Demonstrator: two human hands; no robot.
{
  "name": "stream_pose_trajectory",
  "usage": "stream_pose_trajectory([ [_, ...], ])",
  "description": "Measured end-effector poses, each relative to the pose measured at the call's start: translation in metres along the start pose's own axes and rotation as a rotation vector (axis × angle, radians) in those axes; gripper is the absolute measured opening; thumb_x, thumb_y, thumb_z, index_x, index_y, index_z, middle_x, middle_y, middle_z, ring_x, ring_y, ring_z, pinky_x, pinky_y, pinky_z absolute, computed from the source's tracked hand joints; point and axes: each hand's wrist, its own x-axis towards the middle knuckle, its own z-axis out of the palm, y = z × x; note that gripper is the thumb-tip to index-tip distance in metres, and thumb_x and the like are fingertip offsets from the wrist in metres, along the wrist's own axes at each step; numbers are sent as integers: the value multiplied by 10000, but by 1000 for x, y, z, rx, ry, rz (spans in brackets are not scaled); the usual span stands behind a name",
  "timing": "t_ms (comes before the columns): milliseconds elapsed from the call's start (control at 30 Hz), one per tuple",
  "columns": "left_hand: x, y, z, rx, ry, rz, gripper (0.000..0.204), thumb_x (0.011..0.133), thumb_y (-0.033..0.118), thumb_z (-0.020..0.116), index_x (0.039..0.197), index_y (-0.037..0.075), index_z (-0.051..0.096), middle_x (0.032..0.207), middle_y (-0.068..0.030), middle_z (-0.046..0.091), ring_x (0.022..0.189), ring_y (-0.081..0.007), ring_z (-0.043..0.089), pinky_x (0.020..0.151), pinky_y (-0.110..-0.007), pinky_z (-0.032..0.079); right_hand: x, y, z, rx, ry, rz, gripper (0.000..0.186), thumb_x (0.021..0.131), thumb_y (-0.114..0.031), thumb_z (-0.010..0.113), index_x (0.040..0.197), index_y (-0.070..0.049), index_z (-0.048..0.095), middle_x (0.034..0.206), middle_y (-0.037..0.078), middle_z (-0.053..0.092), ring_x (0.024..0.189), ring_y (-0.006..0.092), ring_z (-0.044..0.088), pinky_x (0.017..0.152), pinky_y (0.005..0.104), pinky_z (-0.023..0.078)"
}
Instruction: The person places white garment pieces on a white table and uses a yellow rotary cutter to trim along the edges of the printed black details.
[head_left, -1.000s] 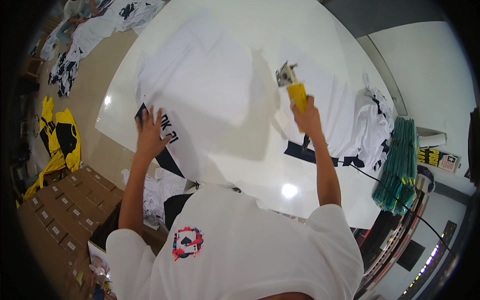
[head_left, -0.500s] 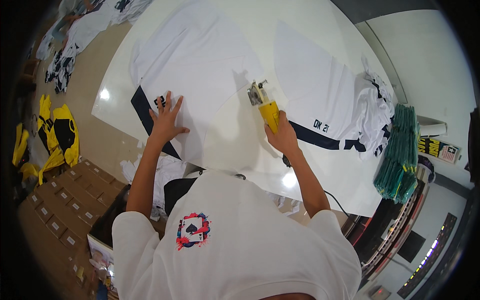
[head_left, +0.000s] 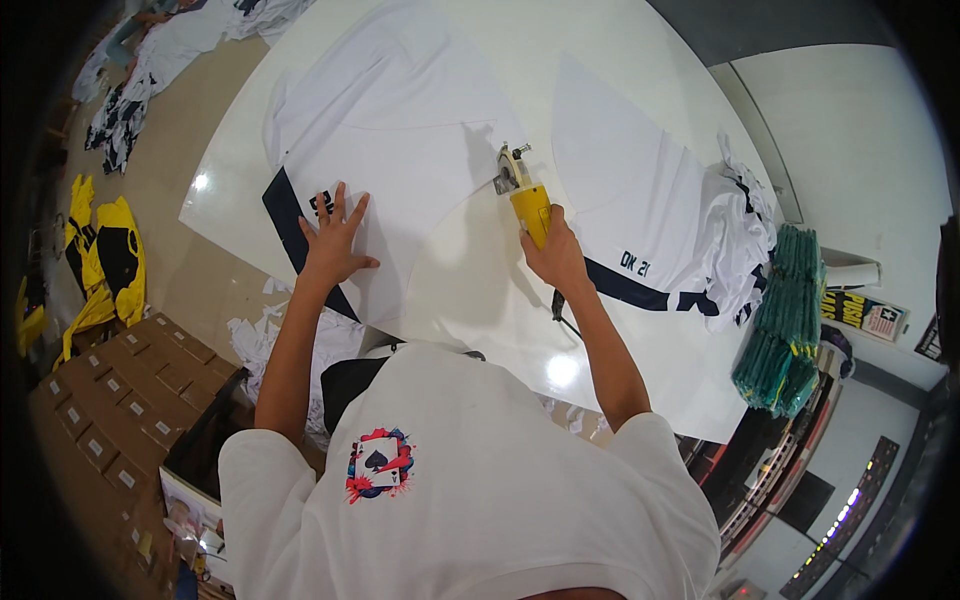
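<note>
My left hand (head_left: 338, 235) lies spread on a white fabric panel (head_left: 400, 130) with a navy band and dark print, its fingers partly over the print. My right hand (head_left: 550, 250) grips a yellow electric rotary cutter (head_left: 530, 210), whose metal blade head is at the right side of that panel, along a faint curved edge. A black cord runs from its rear. To the right lie more white panels (head_left: 620, 170) with a navy band and lettering, bunched at their right end. All rest on a glossy white table (head_left: 225, 200).
Stacked teal items in plastic (head_left: 780, 320) stand at the table's right edge. Left are cardboard boxes (head_left: 110, 420), yellow-black garments (head_left: 120, 260) and white scraps (head_left: 260, 340) below the table. At top left, a partly visible person (head_left: 125, 45) is among white fabric pieces (head_left: 180, 50).
My right hand has carried the cutter leftward off the right panels to the left panel's edge, then slightly upward. My left hand has shifted a little up and right on the fabric.
</note>
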Motion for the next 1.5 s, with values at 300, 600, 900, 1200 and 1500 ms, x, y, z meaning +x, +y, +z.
stream_pose_trajectory([
  [300,0,2,-3,7,4,-8,1299,613,391,982,1678,328,242,1778,-116,28,1603,-494,18,1156,-837,110,22,-17,6,-5,22,40,609,947,-302,688,1308,75,374,933,398,674,855,569,681,762,593,565],
  [600,0,3,-7,-11,-27,-19,1295,627,369,985,1680,325,231,1775,-119,23,1603,-493,8,1160,-834,108,42,-43,18,33,94,76,588,947,-298,681,1283,77,377,1001,410,673,914,573,683,799,576,570],
  [900,1,2,-7,-34,-33,-19,1286,635,355,982,1680,322,232,1776,-122,21,1608,-482,-9,1163,-832,98,62,-66,30,21,128,212,598,948,-311,675,1277,75,357,1013,417,671,894,561,699,776,560,590],
  [1200,3,1,-7,-47,-38,-24,1291,626,353,986,1679,317,240,1776,-128,33,1609,-478,-1,1166,-829,89,82,-80,38,67,184,307,591,933,-318,683,1246,65,360,1025,425,667,910,561,699,797,562,593],
  [1500,1,-4,-5,-38,-5,25,1303,609,348,991,1677,307,247,1776,-126,35,1609,-476,22,1152,-843,105,158,-58,8,20,267,397,692,912,-403,663,1327,78,388,1166,399,668,1072,548,678,956,559,551],
])
